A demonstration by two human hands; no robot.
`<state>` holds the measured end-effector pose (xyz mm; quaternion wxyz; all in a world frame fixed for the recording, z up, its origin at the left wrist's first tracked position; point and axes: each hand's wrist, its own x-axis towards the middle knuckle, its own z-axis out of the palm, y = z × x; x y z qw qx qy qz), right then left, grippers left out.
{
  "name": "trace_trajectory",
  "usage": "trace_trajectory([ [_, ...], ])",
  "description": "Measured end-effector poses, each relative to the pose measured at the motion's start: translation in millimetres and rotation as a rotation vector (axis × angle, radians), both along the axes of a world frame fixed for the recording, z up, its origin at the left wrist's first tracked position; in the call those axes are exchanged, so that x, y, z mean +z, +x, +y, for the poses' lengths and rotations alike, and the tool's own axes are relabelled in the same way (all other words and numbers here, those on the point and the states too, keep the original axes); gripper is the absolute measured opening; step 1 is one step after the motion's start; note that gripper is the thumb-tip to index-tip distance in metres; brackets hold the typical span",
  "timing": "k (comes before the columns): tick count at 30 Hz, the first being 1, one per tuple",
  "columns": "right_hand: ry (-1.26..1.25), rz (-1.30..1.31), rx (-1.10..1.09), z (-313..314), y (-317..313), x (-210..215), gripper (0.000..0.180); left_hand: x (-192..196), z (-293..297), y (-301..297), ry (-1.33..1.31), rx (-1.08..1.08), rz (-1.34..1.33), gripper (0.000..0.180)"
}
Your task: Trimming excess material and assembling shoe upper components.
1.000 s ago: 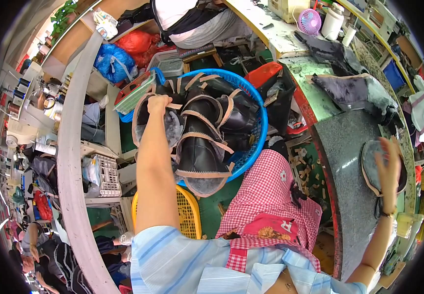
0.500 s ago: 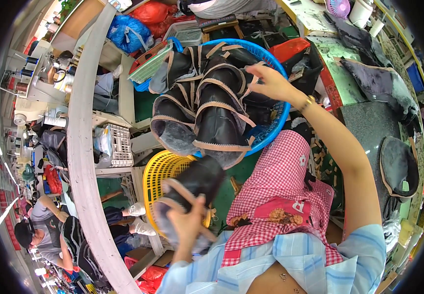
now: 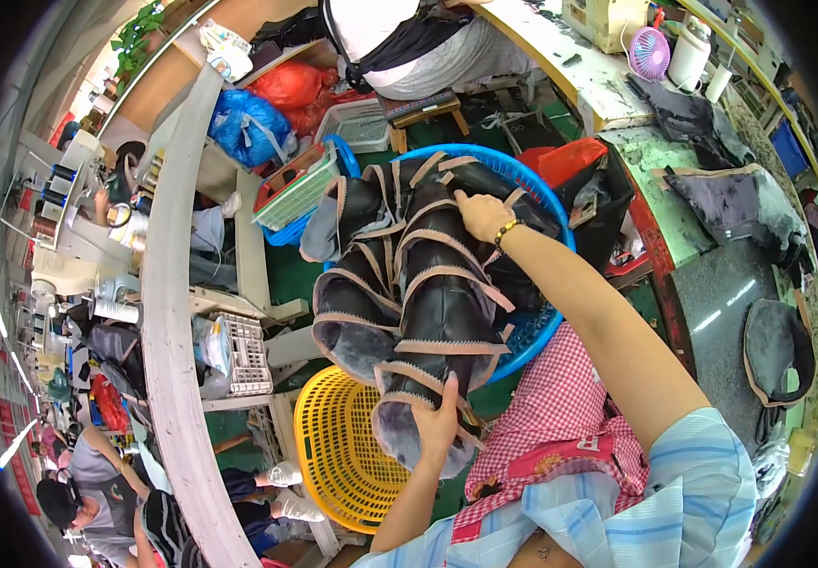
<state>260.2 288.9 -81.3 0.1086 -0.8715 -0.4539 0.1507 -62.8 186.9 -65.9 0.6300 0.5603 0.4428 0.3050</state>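
Observation:
A nested row of black boot uppers (image 3: 432, 305) with tan zigzag trim and grey fuzzy lining lies across the blue basket (image 3: 560, 204). At the row's near end, my left hand (image 3: 439, 421) grips a boot upper (image 3: 409, 417) that hangs over the yellow basket (image 3: 352, 511). My right hand (image 3: 486, 218) presses on the far end of the same row, its fingers curled onto the uppers; the fingertips are partly hidden. More trimmed uppers (image 3: 357, 327) are stacked on the left side of the blue basket.
On the right, a dark bench top (image 3: 721, 293) carries a separate upper (image 3: 773, 350). A pale beam (image 3: 170, 331) runs down the left side. Behind the blue basket stand a green-and-red crate (image 3: 300, 185) and a small wooden stool (image 3: 428, 118). Another person (image 3: 111, 483) sits at lower left.
My left hand has brought its boot upper from over the yellow basket up and right to the row's near end. My right hand has come down onto the row's far end.

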Motion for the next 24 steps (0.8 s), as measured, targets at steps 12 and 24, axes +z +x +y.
trace_trajectory([
  [12,0.580,0.584,-0.443,-102.7,-57.0,49.3,0.028,183.1,140.1,-3.5,0.379,-0.503,0.257,0.076],
  [24,0.409,0.506,-0.578,-108.5,-7.4,13.7,0.040,0.6,302.5,112.4,-0.004,-0.489,0.238,0.041],
])
